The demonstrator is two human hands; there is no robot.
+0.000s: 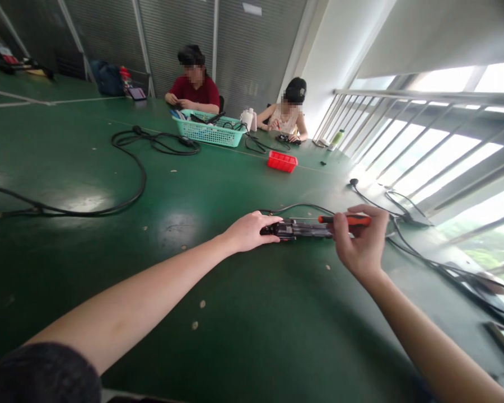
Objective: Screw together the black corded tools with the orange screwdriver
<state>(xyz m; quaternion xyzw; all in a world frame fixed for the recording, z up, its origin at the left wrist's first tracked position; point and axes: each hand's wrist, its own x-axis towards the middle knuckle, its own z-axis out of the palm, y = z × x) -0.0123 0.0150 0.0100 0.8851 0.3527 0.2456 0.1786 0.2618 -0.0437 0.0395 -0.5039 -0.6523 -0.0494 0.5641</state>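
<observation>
On the green table lies a long, narrow black device (304,229), its dark inner parts showing along the top; its exact kind I cannot make out. My left hand (250,231) grips the device's left end between thumb and fingers. In my right hand (363,240) is a screwdriver (353,220) with an orange and black handle. Its thin shaft points left, lying nearly level above the device. Whether the tip touches anything is too small to tell. My right fingers hide part of the handle and the device's right end.
A black cord (315,207) runs just behind the device. Farther back stand a red basket (283,162) and a turquoise basket (210,133) holding tools and cables. A long black cable (140,173) loops at left. Two people sit across the table; a railing (386,101) borders the right.
</observation>
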